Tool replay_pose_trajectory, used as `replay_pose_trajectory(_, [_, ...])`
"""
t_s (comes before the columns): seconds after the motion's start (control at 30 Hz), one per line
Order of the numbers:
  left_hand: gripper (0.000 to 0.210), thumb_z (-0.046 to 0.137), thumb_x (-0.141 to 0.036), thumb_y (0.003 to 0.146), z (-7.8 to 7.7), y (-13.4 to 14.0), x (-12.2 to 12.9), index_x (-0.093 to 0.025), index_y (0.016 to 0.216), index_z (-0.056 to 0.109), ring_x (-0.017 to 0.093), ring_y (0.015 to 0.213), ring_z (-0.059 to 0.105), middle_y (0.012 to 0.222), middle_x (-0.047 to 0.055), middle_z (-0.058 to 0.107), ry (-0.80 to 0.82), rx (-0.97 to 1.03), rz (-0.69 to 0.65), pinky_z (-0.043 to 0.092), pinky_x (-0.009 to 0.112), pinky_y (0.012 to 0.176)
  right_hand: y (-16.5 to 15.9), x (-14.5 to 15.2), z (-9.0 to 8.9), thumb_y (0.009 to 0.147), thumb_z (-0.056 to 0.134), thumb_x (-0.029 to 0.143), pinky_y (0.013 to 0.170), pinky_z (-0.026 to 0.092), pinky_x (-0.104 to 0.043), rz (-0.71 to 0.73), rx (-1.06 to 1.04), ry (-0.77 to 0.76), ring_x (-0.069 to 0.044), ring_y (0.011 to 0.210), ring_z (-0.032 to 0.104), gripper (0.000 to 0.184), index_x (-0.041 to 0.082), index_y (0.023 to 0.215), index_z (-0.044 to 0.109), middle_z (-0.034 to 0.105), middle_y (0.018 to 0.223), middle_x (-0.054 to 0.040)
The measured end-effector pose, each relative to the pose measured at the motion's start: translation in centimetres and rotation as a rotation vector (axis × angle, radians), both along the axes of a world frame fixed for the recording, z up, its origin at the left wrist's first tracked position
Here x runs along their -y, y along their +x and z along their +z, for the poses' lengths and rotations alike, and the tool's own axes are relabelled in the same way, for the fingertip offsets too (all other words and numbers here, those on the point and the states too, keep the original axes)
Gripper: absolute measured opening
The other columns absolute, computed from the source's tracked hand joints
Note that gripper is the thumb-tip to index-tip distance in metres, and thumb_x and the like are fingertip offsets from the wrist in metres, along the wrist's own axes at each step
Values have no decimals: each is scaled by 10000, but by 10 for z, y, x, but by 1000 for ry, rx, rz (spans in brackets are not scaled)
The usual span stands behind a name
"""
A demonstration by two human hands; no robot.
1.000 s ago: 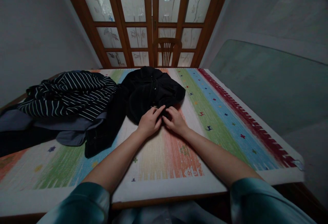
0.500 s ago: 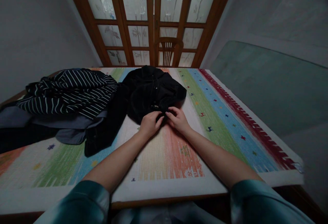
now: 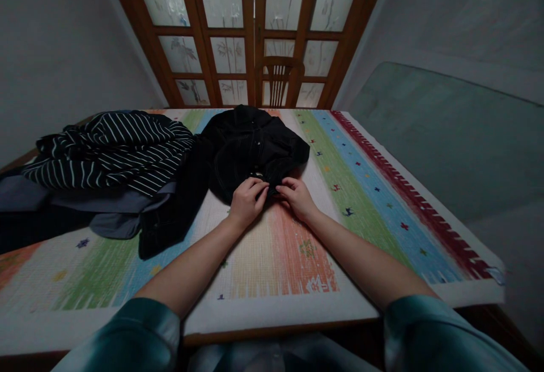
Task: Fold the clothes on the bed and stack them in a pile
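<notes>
A black garment (image 3: 244, 139) with pale seam stitching and small metal buttons, which looks like a jacket, lies bunched in the middle of the table. One long black sleeve or leg of cloth stretches from it toward the near left. At its near edge my left hand (image 3: 249, 201) pinches the fabric between thumb and fingers. Just to the right, my right hand (image 3: 298, 197) grips the same edge, its fingertips close to the left ones. The bit of cloth between the fingertips is dark and its detail is hard to make out.
A heap with a black-and-white striped garment (image 3: 114, 148) and grey cloth (image 3: 114, 224) lies on the left. A colourful patterned tablecloth (image 3: 378, 213) covers the table. Beyond stand a wooden chair (image 3: 278, 80) and glazed doors (image 3: 254, 37); a pale green panel (image 3: 446, 139) leans at right.
My hands stay at the garment's near edge, with the left fingers shifted slightly upward along it. The whole view has tilted down a little.
</notes>
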State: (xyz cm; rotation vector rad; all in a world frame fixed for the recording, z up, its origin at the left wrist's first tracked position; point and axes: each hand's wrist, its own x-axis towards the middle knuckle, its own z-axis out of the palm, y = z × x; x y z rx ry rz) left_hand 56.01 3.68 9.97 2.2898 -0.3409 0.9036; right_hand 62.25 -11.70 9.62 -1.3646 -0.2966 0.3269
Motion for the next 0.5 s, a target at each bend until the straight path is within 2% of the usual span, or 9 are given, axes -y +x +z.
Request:
replay_pose_trajectory(0.13, [190,523,-228,915,3,-2,0,-182,952,704,181,876,639,905,77,675,32,-17,-4,527,332,821,-1,-2,-1,587,749,399,618,503,-281,15,-20,12,-147,638,583,278,203,677,573,605,676,20])
replay_pose_trajectory(0.27, [176,534,-225,906,5,-2,0,-186,943,702,183,877,644,913,78,683,18,-27,9,532,338,818,-4,-1,0,609,751,445,581,472,-258,8,47,-34,-146,641,568,302,191,698,612,619,684,11])
replay_pose_trajectory(0.5, [138,551,-204,896,3,0,0,-185,921,686,178,893,646,913,68,689,25,17,-18,527,325,814,-7,-1,0,734,680,454,585,427,-261,18,210,-108,-139,644,531,263,191,740,675,620,702,5])
